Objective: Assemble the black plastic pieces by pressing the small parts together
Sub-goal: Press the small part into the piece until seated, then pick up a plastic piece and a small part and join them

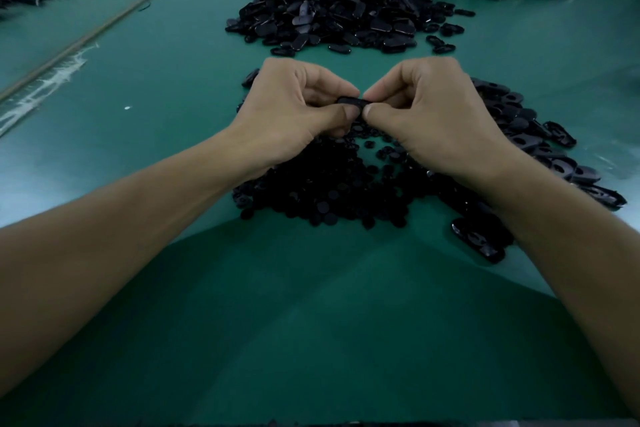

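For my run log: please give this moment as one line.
left hand + right hand | pinching black piece | above small round parts | green table

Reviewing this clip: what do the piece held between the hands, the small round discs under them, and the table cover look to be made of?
The held piece looks like black moulded plastic, smooth, with a dull sheen along its edge; both hands' fingers pinch it. The round discs look like matte black plastic or rubber, with hardly any glare, so either is possible. The table cover looks like a green matte mat, probably rubber or vinyl, with soft diffuse reflections.
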Action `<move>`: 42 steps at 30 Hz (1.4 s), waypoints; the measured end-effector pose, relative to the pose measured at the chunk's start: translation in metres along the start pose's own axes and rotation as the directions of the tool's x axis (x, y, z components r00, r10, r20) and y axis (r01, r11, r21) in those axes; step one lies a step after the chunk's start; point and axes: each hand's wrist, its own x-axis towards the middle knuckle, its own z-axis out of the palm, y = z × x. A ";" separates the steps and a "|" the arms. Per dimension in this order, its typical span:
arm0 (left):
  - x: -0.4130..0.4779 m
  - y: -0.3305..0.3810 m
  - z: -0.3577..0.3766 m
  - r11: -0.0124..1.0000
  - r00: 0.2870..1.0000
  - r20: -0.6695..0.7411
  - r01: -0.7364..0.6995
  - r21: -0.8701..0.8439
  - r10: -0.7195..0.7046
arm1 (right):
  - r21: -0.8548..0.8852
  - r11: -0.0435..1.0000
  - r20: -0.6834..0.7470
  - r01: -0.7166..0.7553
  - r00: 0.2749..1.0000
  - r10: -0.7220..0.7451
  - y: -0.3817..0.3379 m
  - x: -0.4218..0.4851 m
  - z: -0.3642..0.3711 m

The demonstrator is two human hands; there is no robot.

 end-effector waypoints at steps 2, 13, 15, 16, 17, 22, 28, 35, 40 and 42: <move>0.000 0.001 0.000 0.999 1.000 -0.002 -0.023 0.046 0.023 | 0.015 1.000 0.013 0.001 1.000 -0.001 0.001 0.000 -0.002; 0.006 -0.009 -0.009 0.992 0.987 -0.160 0.018 0.124 0.002 | -0.236 0.972 0.031 0.023 0.999 -0.016 0.005 0.002 -0.003; 0.011 -0.014 -0.018 0.993 0.969 -0.248 0.032 0.113 -0.003 | -0.488 0.873 0.040 0.017 0.999 0.003 0.012 0.004 -0.008; 0.014 -0.018 -0.023 0.994 0.958 -0.287 0.038 0.105 -0.006 | -0.599 0.801 0.035 -0.012 0.999 0.041 0.016 0.005 -0.011; 0.016 -0.021 -0.027 0.993 0.947 -0.320 0.048 0.106 -0.012 | -0.673 0.737 0.021 -0.059 0.995 0.099 0.019 0.005 -0.015; 0.024 -0.039 -0.043 0.977 0.913 -0.404 0.129 0.168 -0.051 | -0.759 0.622 0.035 -0.191 0.943 0.332 0.024 0.003 -0.019; 0.021 -0.043 -0.049 0.908 0.912 -0.408 0.192 0.373 -0.026 | -0.688 0.705 -0.018 -0.171 0.976 0.218 0.025 0.005 -0.016; 0.019 -0.043 -0.051 0.852 0.901 -0.428 0.276 0.446 -0.068 | -0.607 0.764 -0.126 -0.216 0.976 0.176 0.022 0.004 -0.021; 0.019 -0.044 -0.047 0.836 0.898 -0.439 0.255 0.486 -0.019 | -0.636 0.740 -0.097 -0.220 0.974 0.206 0.024 0.011 -0.021; 0.018 -0.042 -0.045 0.838 0.899 -0.437 0.245 0.488 -0.009 | -0.640 0.733 -0.088 -0.228 0.971 0.224 0.025 0.013 -0.022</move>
